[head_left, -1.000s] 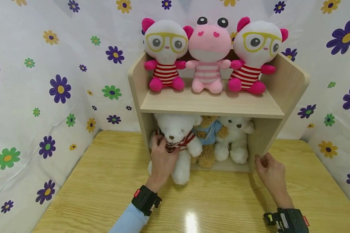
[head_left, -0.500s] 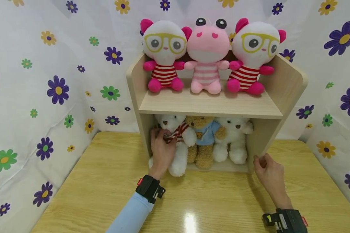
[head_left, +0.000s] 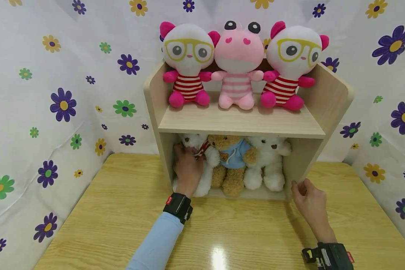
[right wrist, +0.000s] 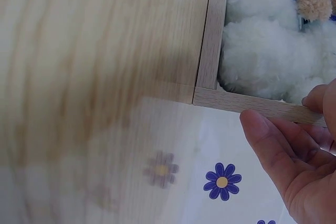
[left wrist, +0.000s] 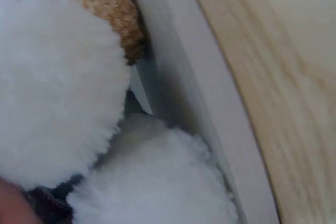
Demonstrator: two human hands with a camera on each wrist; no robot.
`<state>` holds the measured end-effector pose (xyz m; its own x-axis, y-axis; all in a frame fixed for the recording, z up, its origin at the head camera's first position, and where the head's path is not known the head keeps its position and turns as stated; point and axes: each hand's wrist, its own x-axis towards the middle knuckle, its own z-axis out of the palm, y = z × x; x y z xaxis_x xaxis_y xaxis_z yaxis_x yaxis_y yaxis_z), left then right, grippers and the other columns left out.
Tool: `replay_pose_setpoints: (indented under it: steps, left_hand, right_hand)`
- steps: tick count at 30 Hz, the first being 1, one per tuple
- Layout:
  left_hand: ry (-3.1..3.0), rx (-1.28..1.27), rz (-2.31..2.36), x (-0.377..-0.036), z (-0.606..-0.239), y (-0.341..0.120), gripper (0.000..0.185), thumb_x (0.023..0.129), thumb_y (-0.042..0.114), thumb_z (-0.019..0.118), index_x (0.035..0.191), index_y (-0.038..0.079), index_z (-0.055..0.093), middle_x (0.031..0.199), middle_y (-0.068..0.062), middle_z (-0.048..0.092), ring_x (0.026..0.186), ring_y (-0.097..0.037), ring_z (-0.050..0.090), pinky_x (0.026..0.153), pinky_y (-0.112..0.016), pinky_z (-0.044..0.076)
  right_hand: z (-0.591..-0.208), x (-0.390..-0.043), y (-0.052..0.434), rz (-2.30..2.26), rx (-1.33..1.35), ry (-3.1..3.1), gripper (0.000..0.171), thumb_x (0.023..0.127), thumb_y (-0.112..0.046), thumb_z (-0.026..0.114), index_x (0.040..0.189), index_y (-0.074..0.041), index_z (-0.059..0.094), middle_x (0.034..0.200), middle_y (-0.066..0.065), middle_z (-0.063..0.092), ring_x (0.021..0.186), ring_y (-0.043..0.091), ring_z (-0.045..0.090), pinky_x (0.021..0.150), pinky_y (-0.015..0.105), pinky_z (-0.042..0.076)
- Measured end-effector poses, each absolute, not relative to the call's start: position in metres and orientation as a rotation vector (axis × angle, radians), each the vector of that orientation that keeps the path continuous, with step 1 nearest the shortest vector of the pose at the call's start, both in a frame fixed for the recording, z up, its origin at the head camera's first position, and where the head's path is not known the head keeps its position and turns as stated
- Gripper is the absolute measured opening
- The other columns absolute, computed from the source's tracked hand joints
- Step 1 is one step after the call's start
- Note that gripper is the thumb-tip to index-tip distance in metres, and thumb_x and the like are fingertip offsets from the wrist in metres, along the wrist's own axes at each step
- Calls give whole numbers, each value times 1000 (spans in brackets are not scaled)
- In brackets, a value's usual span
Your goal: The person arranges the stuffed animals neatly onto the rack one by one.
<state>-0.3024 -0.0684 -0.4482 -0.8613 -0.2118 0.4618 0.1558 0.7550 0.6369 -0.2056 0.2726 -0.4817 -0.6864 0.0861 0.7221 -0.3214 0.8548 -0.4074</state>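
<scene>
A white teddy bear (head_left: 205, 180) with a red striped garment sits at the left end of the lower compartment of a small wooden shelf (head_left: 243, 122). My left hand (head_left: 189, 172) grips it by the chest, thumb towards the right; the fingertips are partly hidden in the fur. White fur (left wrist: 58, 87) fills much of the left wrist view. Beside this bear sit a brown teddy bear (head_left: 236, 159) in a blue hoodie and another white teddy bear (head_left: 266, 161). My right hand (head_left: 311, 204) pinches the front edge of the shelf's right side panel (right wrist: 262, 105), thumb and fingers on opposite faces.
Three plush toys sit on the upper level: a panda in yellow glasses (head_left: 189, 52), a pink plush (head_left: 237, 56) and a second panda in glasses (head_left: 293, 48). The shelf stands on a wooden table (head_left: 121, 210) before a flower-print cloth (head_left: 98, 22).
My left hand has pushed the left white bear deeper into the lower compartment, and the brown bear beside it shows more. My right hand stays on the side panel.
</scene>
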Motion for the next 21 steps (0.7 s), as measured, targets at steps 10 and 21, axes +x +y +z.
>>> replay_pose_setpoints:
  steps: [10, 21]
  left_hand:
    - [-2454, -228, -621, -254, -437, -75, 45, 92, 29, 78, 127, 4, 66, 134, -30, 55, 80, -39, 68, 52, -47, 55]
    - [-2478, -565, -326, -255, -457, -82, 33, 95, 14, 68, 128, 12, 72, 131, -9, 67, 119, -31, 64, 73, -50, 56]
  right_hand:
    - [-483, -205, 270, 662, 169, -2249, 26, 87, 0, 73, 66, -5, 56, 50, 3, 52, 43, -10, 30, 39, 17, 28]
    - [-464, -207, 271, 791, 16, -2403, 20, 92, -13, 68, 94, 6, 62, 70, 21, 67, 51, 24, 62, 45, 19, 39]
